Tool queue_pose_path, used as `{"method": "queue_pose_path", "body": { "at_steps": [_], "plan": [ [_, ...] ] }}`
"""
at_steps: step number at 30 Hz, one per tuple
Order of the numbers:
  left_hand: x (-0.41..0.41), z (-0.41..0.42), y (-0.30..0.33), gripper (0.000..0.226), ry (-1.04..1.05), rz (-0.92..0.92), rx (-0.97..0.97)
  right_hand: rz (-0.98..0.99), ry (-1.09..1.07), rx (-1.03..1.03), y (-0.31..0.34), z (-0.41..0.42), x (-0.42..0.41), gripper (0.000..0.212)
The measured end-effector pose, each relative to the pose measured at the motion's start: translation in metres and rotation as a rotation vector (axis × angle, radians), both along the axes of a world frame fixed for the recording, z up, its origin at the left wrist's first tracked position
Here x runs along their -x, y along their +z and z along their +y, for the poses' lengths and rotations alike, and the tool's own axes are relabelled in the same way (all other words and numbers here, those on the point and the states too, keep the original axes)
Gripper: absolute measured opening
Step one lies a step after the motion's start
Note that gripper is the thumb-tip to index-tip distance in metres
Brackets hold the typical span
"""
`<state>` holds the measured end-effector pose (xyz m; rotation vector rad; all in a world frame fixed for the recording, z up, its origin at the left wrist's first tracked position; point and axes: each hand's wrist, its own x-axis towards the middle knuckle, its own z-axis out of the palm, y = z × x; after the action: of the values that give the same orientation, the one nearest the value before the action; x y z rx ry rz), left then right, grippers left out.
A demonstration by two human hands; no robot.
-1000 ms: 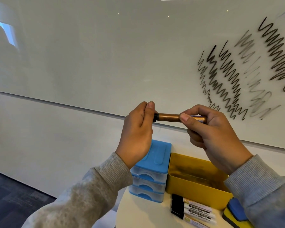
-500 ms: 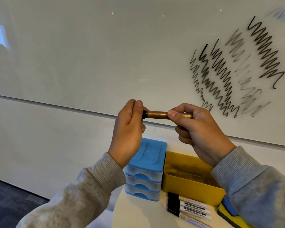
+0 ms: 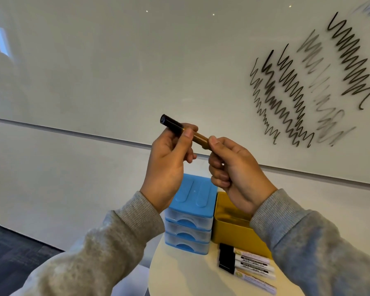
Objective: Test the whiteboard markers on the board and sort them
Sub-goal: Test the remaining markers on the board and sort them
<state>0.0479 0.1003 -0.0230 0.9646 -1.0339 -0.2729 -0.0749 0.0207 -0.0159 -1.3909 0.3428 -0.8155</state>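
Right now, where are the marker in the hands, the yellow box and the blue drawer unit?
marker [image 3: 198,138]: head view, gold barrel between the two thumbs.
yellow box [image 3: 235,236]: head view, front wall.
blue drawer unit [image 3: 195,193]: head view, blue top.

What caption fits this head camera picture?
Both hands, left and right, hold a capped gold marker before the scribbled whiteboard.

Both hands raised, grey sleeves up. Left hand [image 3: 169,159] curls fingers around the marker [image 3: 184,131], thumb on top; right hand [image 3: 233,167] pinches its other end, seemingly at the fingertips.
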Motion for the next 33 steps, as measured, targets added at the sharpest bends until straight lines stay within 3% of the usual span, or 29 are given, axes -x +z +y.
{"method": "queue_pose_path", "body": {
  "at_steps": [4,8,12,16,19,22,26,29,33],
  "plan": [
    [-0.018,-0.001,-0.005,0.026,0.152,-0.070,-0.032,0.157,-0.096,0.160,-0.023,-0.001,-0.011,0.029],
    [-0.048,0.000,-0.013,0.026,0.260,-0.076,-0.065,0.296,-0.144,0.372,-0.061,-0.002,-0.019,0.013],
    [-0.087,0.005,-0.046,0.032,0.377,-0.148,-0.231,0.398,-0.068,0.675,-0.113,0.012,-0.024,0.007],
    [-0.124,0.017,-0.094,0.029,0.336,-0.124,-0.523,0.579,0.052,0.962,-0.163,0.025,-0.029,0.007],
    [-0.151,0.027,-0.141,0.032,0.277,-0.178,-0.870,0.672,0.119,1.102,-0.205,0.027,-0.026,0.011],
    [-0.169,0.038,-0.198,0.030,0.159,-0.315,-1.261,0.729,0.188,1.151,-0.235,0.027,-0.019,0.023],
    [-0.174,0.053,-0.262,0.027,-0.010,-0.666,-1.738,0.702,0.178,1.157,-0.259,0.031,-0.009,0.031],
    [-0.181,0.056,-0.294,0.026,-0.050,-0.644,-1.879,0.674,0.142,1.097,-0.264,0.035,-0.007,0.033],
    [-0.185,0.054,-0.329,0.019,-0.039,-0.499,-1.879,0.648,0.113,1.110,-0.266,0.033,-0.009,0.031]
  ]
}}
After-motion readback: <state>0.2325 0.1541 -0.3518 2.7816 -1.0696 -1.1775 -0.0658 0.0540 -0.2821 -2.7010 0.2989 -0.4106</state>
